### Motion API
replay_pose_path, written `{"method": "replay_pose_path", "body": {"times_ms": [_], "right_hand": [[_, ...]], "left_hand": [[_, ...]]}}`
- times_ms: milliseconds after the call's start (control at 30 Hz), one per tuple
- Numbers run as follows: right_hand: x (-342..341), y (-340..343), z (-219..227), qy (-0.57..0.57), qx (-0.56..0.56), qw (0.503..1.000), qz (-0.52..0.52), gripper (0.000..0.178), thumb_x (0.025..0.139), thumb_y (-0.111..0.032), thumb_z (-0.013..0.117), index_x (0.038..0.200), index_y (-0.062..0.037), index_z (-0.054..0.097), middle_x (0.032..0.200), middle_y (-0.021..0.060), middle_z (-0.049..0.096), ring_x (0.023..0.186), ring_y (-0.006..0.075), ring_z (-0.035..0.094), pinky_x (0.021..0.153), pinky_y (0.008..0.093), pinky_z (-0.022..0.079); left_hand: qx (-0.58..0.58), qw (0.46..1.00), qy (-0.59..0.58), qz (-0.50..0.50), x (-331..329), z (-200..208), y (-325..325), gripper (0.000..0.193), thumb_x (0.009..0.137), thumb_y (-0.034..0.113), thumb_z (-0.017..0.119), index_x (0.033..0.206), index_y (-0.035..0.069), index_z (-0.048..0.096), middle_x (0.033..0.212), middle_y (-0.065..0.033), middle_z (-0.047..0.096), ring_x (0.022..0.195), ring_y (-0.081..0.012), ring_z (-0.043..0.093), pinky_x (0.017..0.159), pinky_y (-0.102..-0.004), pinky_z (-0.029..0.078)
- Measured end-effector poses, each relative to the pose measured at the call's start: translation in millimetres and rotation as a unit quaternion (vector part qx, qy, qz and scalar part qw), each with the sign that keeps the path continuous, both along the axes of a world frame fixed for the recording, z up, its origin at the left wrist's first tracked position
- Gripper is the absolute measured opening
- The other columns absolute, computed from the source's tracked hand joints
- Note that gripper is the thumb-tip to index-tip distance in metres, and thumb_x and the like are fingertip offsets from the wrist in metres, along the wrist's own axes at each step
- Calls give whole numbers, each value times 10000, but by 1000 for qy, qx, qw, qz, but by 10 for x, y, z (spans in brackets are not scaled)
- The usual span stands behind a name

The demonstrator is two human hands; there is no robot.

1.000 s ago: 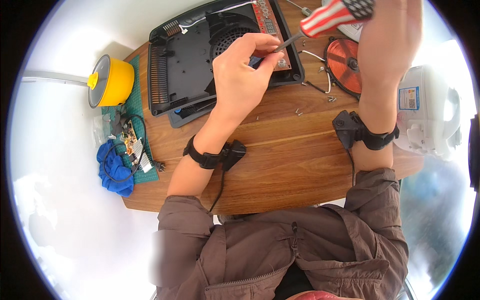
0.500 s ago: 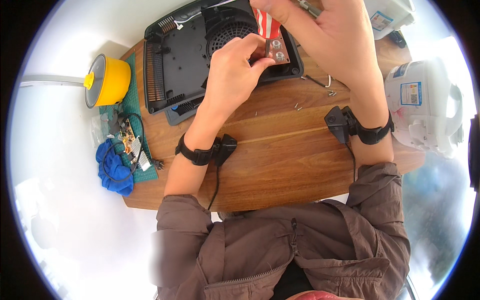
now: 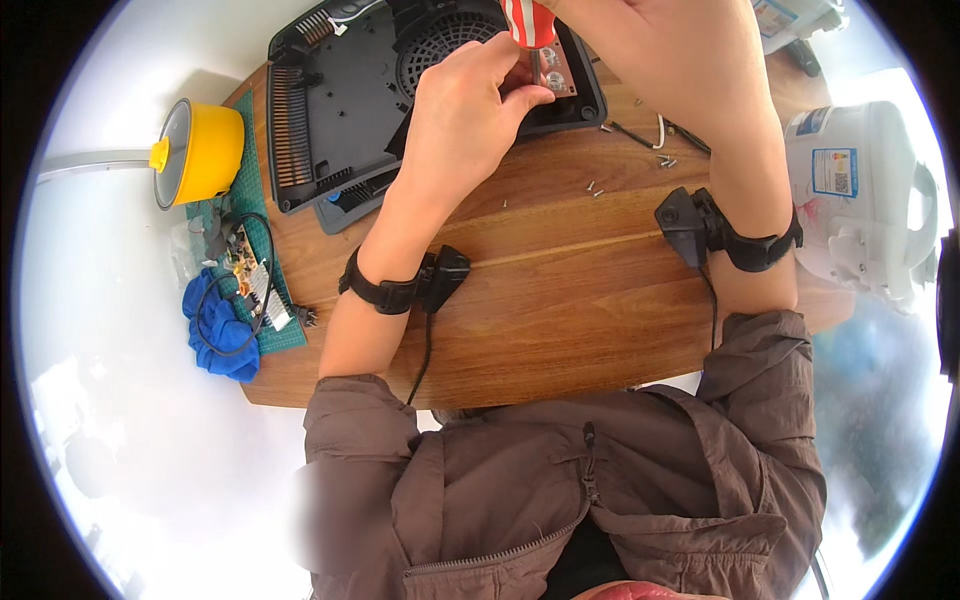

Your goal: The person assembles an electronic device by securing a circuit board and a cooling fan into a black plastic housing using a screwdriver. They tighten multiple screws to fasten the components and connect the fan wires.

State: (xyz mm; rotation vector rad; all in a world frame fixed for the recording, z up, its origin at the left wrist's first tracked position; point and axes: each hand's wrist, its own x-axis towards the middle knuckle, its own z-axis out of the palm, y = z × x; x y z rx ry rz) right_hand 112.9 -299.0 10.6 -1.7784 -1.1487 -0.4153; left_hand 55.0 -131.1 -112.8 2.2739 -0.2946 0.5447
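Observation:
A screwdriver (image 3: 530, 25) with a red and white striped handle stands nearly upright over a small brown circuit board (image 3: 566, 82). My right hand (image 3: 672, 60) grips the handle from above; its fingers are partly cut off by the upper edge. Thumb and fingers of my left hand (image 3: 462, 108) close around the lower end of the dark shaft, and the tip is hidden there. The board, with clear round parts on it, lies at the right end of an upturned black plastic housing (image 3: 345, 110), beside a round fan grille (image 3: 445, 48).
Several loose screws (image 3: 596, 188) and cables (image 3: 640, 138) lie right of the housing. A yellow pot (image 3: 212, 150), a blue cloth (image 3: 220, 330) and a circuit board with a heatsink (image 3: 258, 275) sit at the left. A white appliance (image 3: 850, 190) stands at the right.
The whole view has shifted slightly, so the housing and hands appear higher. Both hands keep their hold on the screwdriver, which stays over the small board.

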Motion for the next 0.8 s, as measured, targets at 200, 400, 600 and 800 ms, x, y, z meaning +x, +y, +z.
{"method": "replay_pose_path", "body": {"times_ms": [200,400,600,800], "right_hand": [[2,-24,-31,5,15,1000,8,428,845,-30,767,1259,-53,663,792,96,614,669,205,561,646,299,498],[183,60,-261,-123,46,991,13,423,850,-26,763,1261,-57,665,773,82,579,657,176,526,631,289,485],[-29,-24,-36,59,17,998,13,424,868,2,746,1279,-63,662,755,42,524,643,124,477,607,259,453],[-63,39,-141,-9,11,1000,-20,426,877,16,736,1288,-64,661,758,26,507,641,95,459,595,244,437]], "left_hand": [[16,1000,12,-4,-5,16,-4,306,814,88,817,1083,54,677,805,-101,693,732,-277,648,691,-380,534],[32,999,20,1,-35,23,31,270,832,103,811,1068,49,693,825,-99,702,739,-251,659,704,-356,533],[52,998,22,-6,-22,64,24,196,868,95,793,1042,33,727,917,-87,764,787,-192,716,751,-301,558],[85,996,27,-10,-50,92,157,152,924,69,724,1072,36,717,966,-87,771,848,-211,730,783,-311,561]]}}
